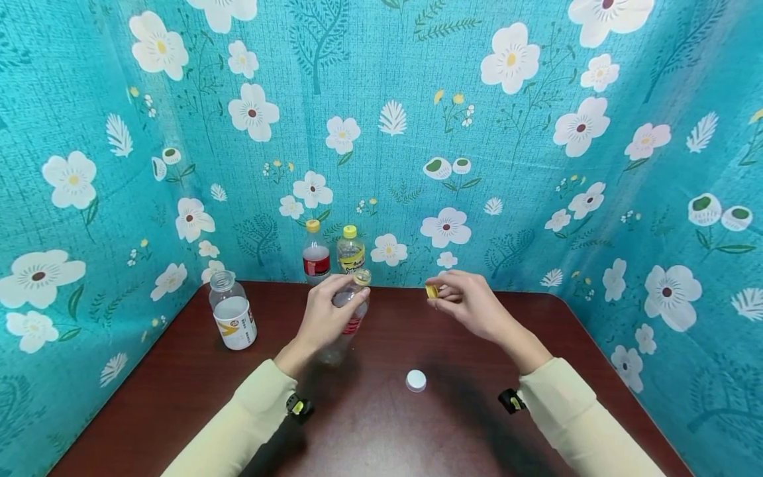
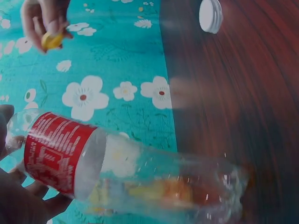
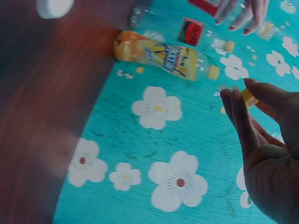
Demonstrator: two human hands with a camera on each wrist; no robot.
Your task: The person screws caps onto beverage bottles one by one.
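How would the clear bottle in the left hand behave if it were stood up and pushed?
The clear bottle would probably tip easily, being tall and narrow. It likely feels light for its size, since it looks empty. Its see-through, plastic-looking wall may well give when squeezed.

None of the bottle labels (image 2: 58, 154) can be read clearly.

Bright head view; soft shadows and near glare on the table (image 1: 381, 437); dimmer, hazy wrist views, the right's white cap (image 3: 55, 6) blurred.
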